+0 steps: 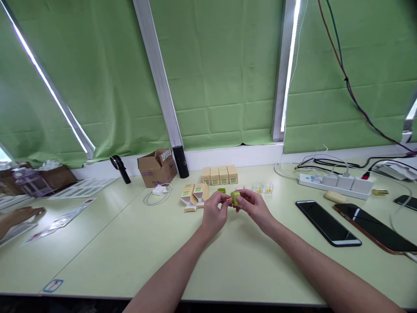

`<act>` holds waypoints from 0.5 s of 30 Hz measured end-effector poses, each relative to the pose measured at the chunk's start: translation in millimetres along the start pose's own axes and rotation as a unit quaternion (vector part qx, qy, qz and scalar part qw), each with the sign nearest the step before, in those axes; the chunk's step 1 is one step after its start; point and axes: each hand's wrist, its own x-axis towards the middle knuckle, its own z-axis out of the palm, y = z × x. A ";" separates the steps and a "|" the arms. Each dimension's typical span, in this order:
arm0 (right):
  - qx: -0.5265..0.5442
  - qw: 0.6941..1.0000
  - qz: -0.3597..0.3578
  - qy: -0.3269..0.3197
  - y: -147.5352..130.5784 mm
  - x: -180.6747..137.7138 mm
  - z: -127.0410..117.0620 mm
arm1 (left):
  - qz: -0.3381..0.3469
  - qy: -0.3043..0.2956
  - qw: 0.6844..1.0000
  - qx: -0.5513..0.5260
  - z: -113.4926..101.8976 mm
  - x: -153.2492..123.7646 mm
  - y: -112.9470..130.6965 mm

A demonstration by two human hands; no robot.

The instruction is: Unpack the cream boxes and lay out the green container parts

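Observation:
My right hand (256, 209) grips a small, rounded green object (235, 198) between thumb and fingers, held above the table. My left hand (214, 214) is closed in a pinch right beside it; a thin bit seems to show at its fingertips, too small to name. Just behind my hands lies another small green piece (221, 190). Two small clear cups (267, 188) with yellow in them stand behind my right hand. Left of my left hand, two opened kraft-paper boxes (201, 192) lie with their flaps out.
Behind stands a row of several small kraft boxes (223, 174). At the back left are a cardboard box (157, 169), a black cylinder (180, 161) and a white charger (160, 190). Phones (328, 222) and a power strip (335, 184) lie right. Another person's hand (24, 214) rests far left.

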 end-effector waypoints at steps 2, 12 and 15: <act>-0.003 1.000 0.001 -0.003 0.1 -0.1 -0.2 | -0.013 -0.005 1.000 -0.018 0.4 -0.3 -0.8; -0.027 0.999 -0.004 -0.020 -0.6 1.1 -3.0 | -0.023 -0.005 0.998 -0.058 2.6 -2.5 -6.0; -0.051 0.998 -0.022 -0.011 -4.7 -0.1 -2.2 | -0.026 -0.005 0.999 -0.042 2.7 -3.0 -5.2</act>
